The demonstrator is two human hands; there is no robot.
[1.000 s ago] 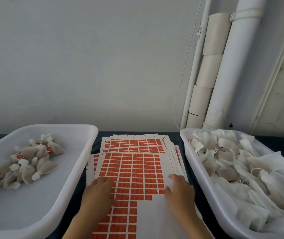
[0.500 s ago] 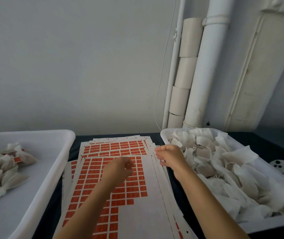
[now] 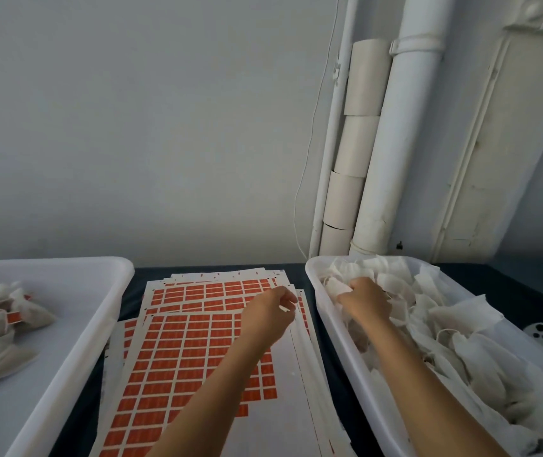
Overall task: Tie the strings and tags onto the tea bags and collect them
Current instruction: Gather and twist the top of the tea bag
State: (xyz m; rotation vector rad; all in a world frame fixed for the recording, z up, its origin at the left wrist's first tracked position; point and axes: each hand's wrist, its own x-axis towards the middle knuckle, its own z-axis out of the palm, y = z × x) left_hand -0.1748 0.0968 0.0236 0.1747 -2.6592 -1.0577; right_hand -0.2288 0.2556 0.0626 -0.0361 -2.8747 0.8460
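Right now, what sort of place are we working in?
Probably a small hand-packing workstation: a white tub of loose tea bags, stacked sheets of orange tags, and a tray of finished tagged bags beside bare wall pipes.

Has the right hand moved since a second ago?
Yes. The right hand left the tag sheets and moved right into the right bin, among the tea bags.
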